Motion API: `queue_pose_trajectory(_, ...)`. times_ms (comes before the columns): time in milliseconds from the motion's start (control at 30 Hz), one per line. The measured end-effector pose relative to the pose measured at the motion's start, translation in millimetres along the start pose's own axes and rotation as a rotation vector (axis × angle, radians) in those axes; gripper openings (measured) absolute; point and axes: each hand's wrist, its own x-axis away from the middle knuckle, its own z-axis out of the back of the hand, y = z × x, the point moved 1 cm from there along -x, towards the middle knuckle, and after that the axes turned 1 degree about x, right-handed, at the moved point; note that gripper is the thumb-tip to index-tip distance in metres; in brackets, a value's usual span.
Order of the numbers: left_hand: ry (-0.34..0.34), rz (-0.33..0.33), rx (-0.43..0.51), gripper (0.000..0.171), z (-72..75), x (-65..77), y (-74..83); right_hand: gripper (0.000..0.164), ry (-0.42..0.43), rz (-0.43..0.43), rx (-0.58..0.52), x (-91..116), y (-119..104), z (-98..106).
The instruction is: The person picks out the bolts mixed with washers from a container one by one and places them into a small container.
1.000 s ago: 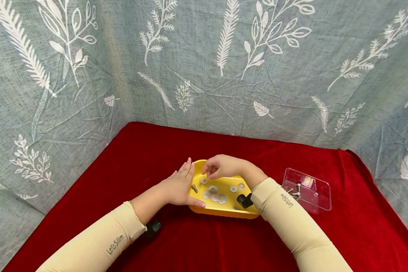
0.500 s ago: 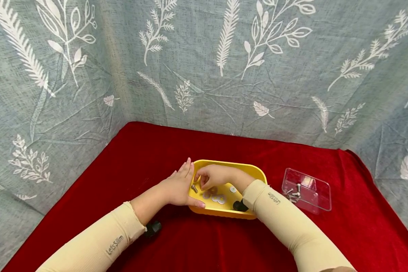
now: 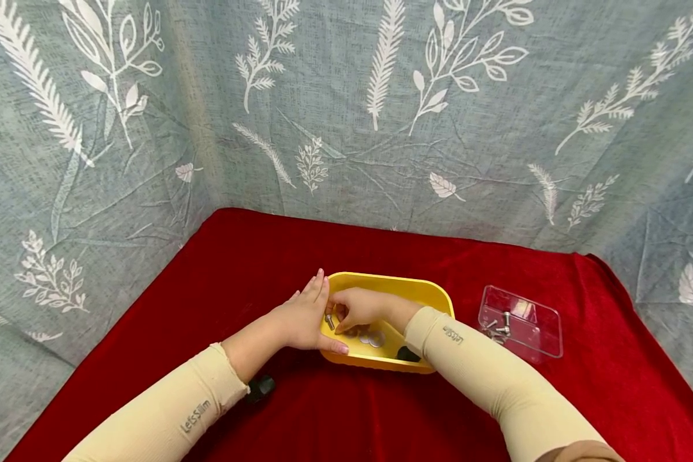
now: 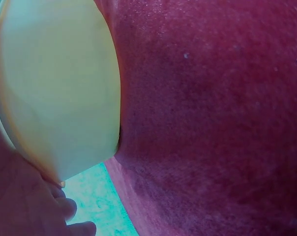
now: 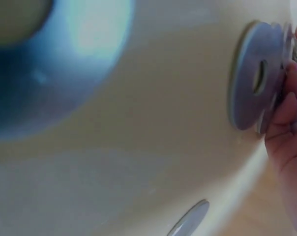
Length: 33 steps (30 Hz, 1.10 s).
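My left hand (image 3: 305, 319) braces the left end of the yellow tub (image 3: 433, 289), its fingers straight and its thumb over the near rim. The tub's outer wall (image 4: 60, 88) fills the left of the left wrist view, beside the palm. Inside the tub, my right hand (image 3: 358, 308) is down at the left end with curled fingers. Its index finger and thumb pinch a small silver bolt (image 3: 330, 321). Flat metal washers (image 3: 375, 338) lie just below that hand, some partly hidden by it. In the right wrist view, overlapping washers (image 5: 252, 83) stand beside the fingertips.
To the right of the tub is a clear plastic tray (image 3: 545, 333) with several silver bolts (image 3: 504, 327) in it. Red cloth (image 3: 300, 417) covers the table, and a patterned grey-green curtain (image 3: 346, 179) hangs behind. Black devices sit at both wrists.
My right hand has come down and to the left inside the tub, over some washers, to the bolt, which has turned slightly. The left hand stays against the tub.
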Motion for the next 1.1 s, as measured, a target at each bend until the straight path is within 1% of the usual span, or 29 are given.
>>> queue_pose_trajectory(200, -0.001, -0.002, 0.011, 0.130, 0.3, 1.1, 0.1, 0.023, 0.029, -0.004, 0.057, -2, -1, -3)
queue_pose_trajectory(367, 0.000, 0.000, 0.018, 0.130, -0.3, -0.1, -0.1, 0.023, 0.042, -0.004, 0.094, -4, -2, -4)
queue_pose_trajectory(600, 0.001, -0.001, 0.016, 0.131, 1.0, 0.9, 1.1, 0.022, 0.059, 0.031, 0.214, -7, -3, -7)
queue_pose_trajectory(700, 0.003, -0.004, 0.011, 0.131, 1.6, 1.6, 1.7, 0.025, 0.064, 0.037, 0.223, -7, -5, -7)
queue_pose_trajectory(767, 0.003, -0.005, 0.011, 0.130, 1.8, 1.9, 1.9, 0.025, 0.067, 0.031, 0.210, -7, -6, -7)
queue_pose_trajectory(933, 0.002, -0.003, 0.014, 0.129, 1.7, 2.1, 2.2, 0.018, 0.067, -0.007, 0.130, -7, -9, -9)
queue_pose_trajectory(1033, 0.001, -0.003, 0.019, 0.129, 0.9, 1.4, 1.7, 0.019, 0.070, -0.011, 0.127, -7, -10, -9)
queue_pose_trajectory(1100, -0.001, 0.000, 0.019, 0.129, 0.4, 0.9, 1.1, 0.022, 0.080, 0.001, 0.162, -8, -11, -9)
